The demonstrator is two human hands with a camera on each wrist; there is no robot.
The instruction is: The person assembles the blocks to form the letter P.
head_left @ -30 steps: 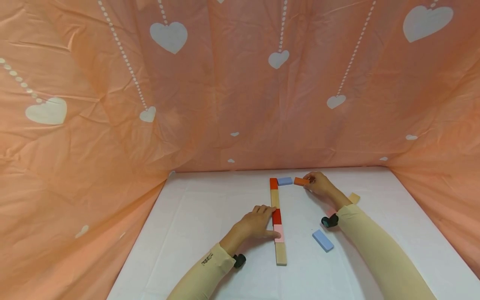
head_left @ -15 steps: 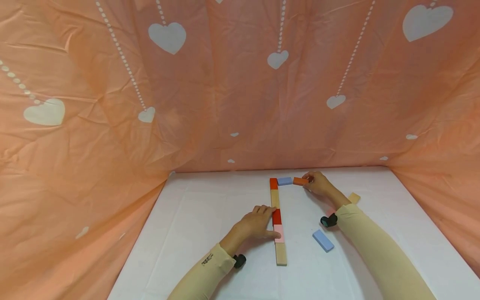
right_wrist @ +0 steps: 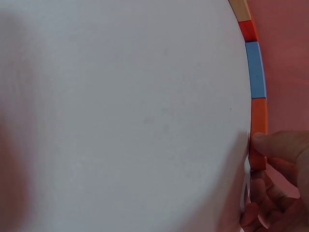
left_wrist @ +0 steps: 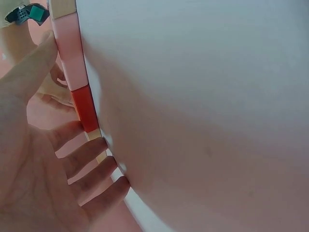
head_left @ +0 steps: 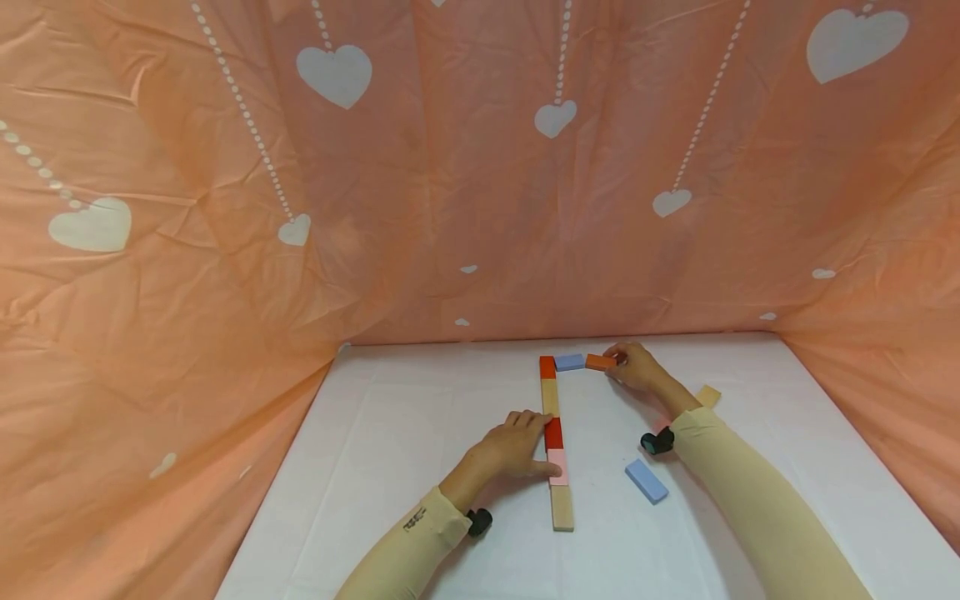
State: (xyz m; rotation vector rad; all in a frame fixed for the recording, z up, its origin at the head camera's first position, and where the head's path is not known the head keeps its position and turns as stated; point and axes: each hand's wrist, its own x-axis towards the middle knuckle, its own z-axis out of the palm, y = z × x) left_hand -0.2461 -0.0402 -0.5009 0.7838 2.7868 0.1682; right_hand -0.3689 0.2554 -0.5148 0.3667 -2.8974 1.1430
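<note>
Orange, smooth and flat-sided, an oblong block [head_left: 598, 362] lies near the far edge of the white counter [head_left: 390, 450], pinched between the thumb and fingers of the right hand [head_left: 634, 368]. Its left end meets a pale blue block [head_left: 569, 362] of similar shape, which sits just beside a far red block [head_left: 547, 367]. From that corner a straight column runs toward the person: a plain wooden block [head_left: 551, 397], a middle red block [head_left: 554, 434], a light pink block [head_left: 557, 460] and a near wooden block [head_left: 562, 509], end to end. Alongside this column, the left hand [head_left: 512, 447] is spread wide, thumb at the pink block, index finger at the middle red block. Right of the column, a loose blue block [head_left: 647, 482] lies slantwise; a loose wooden block [head_left: 708, 396] is partly hidden by the right arm.
</note>
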